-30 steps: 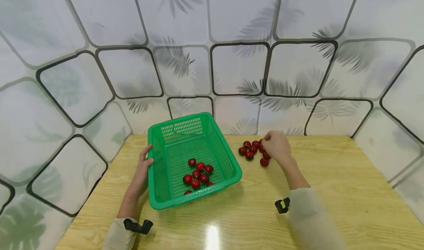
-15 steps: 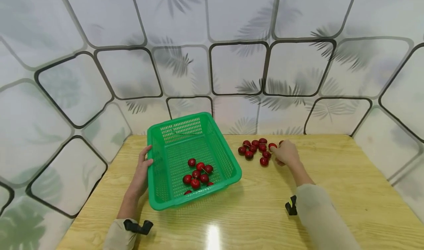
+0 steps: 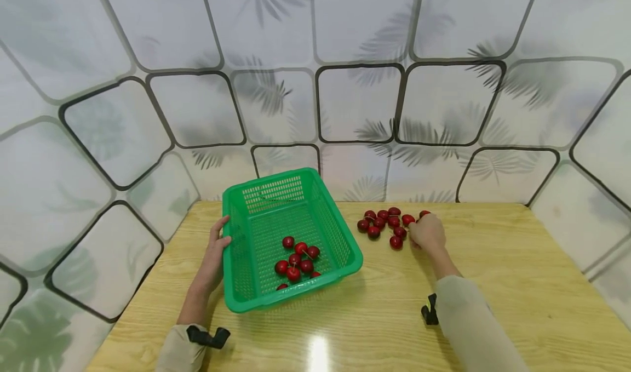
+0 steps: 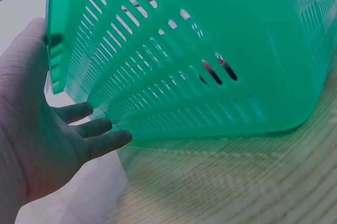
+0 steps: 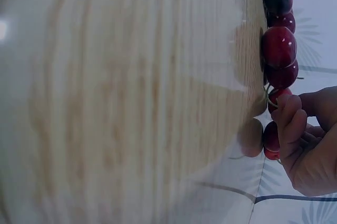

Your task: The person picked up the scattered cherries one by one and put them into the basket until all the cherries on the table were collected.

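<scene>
A green plastic basket (image 3: 291,295) sits on the wooden table with several red cherries (image 3: 293,273) inside it. My left hand (image 3: 213,257) rests against the basket's left side; in the left wrist view its fingers (image 4: 108,144) are straight and spread along the slotted wall. More cherries (image 3: 373,232) lie loose on the table to the right of the basket. At the right end of that group, my right hand (image 3: 428,234) has its fingers curled. In the right wrist view, the thumb and fingertips pinch the stem of a cherry (image 5: 281,93).
A patterned cloth wall (image 3: 360,103) rises behind the table (image 3: 384,317). One more cherry (image 3: 424,213) lies just behind my right hand. A dark strap mount (image 3: 430,309) is on the right sleeve, another mount (image 3: 209,338) on the left.
My right hand has moved right along the loose cherries, uncovering several of them, and is now at the right end. The left hand and the basket stay where they were.
</scene>
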Action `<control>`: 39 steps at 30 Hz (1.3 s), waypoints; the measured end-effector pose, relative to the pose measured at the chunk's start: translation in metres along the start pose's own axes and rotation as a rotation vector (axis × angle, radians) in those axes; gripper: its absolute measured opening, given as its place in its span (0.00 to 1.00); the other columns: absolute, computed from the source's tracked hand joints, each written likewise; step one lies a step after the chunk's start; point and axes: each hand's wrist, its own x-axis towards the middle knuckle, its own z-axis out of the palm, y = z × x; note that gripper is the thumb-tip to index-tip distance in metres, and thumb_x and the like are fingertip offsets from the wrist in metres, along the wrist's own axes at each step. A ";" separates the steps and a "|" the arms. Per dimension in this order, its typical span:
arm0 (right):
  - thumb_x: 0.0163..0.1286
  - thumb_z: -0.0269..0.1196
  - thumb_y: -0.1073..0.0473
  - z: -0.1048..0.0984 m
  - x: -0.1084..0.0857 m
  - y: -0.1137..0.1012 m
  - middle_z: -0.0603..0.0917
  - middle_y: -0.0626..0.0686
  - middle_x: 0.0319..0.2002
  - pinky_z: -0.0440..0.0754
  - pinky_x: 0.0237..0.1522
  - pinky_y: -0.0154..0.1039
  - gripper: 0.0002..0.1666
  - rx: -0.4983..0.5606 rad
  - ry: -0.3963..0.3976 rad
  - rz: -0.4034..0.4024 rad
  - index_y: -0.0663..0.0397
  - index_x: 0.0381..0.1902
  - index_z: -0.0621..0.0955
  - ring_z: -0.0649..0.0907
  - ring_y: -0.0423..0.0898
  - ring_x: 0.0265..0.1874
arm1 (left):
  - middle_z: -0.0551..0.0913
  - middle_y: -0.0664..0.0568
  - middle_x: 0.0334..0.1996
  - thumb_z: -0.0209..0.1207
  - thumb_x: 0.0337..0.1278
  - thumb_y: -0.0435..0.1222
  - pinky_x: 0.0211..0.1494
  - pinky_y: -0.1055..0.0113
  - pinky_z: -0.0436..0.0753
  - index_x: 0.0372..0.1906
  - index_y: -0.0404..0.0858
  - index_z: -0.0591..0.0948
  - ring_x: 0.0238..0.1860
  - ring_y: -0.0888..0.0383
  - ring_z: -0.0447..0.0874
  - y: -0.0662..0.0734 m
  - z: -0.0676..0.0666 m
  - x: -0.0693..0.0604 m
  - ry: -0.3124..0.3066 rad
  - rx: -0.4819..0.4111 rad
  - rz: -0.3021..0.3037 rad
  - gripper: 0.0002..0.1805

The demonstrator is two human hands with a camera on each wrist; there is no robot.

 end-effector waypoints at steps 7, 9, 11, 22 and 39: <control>0.66 0.49 0.62 -0.003 -0.003 0.003 0.71 0.47 0.05 0.65 0.12 0.34 0.27 0.066 0.059 -0.012 0.48 0.06 0.70 0.72 0.43 0.07 | 0.54 0.32 0.68 0.35 0.80 0.42 0.45 0.69 0.82 0.76 0.51 0.47 0.48 0.60 0.78 0.000 -0.001 0.001 0.008 0.031 -0.014 0.26; 0.68 0.50 0.61 -0.004 -0.003 0.005 0.74 0.48 0.07 0.65 0.12 0.35 0.26 0.093 0.078 -0.033 0.52 0.08 0.73 0.74 0.44 0.08 | 0.54 0.33 0.67 0.35 0.80 0.42 0.45 0.69 0.82 0.76 0.52 0.47 0.48 0.60 0.78 -0.001 -0.001 0.001 0.007 0.040 -0.017 0.26; 0.69 0.50 0.60 -0.005 -0.005 0.005 0.77 0.51 0.09 0.66 0.13 0.35 0.25 0.127 0.085 -0.050 0.56 0.11 0.77 0.76 0.46 0.09 | 0.54 0.33 0.67 0.35 0.80 0.42 0.45 0.69 0.82 0.76 0.52 0.47 0.48 0.60 0.78 -0.002 -0.001 0.001 0.007 0.045 -0.020 0.26; 0.69 0.52 0.60 -0.015 -0.012 -0.005 0.87 0.63 0.28 0.74 0.19 0.36 0.20 0.223 0.101 -0.135 0.70 0.42 0.86 0.82 0.47 0.17 | 0.54 0.33 0.67 0.36 0.79 0.42 0.45 0.68 0.82 0.76 0.52 0.47 0.49 0.58 0.77 0.000 0.000 0.002 0.007 0.039 -0.017 0.26; 0.70 0.53 0.61 -0.019 -0.032 -0.049 0.85 0.59 0.25 0.74 0.18 0.33 0.19 0.286 0.120 -0.297 0.70 0.46 0.84 0.80 0.46 0.18 | 0.53 0.32 0.68 0.35 0.79 0.41 0.45 0.68 0.82 0.77 0.49 0.44 0.49 0.59 0.78 0.005 0.002 0.001 0.007 0.038 -0.034 0.28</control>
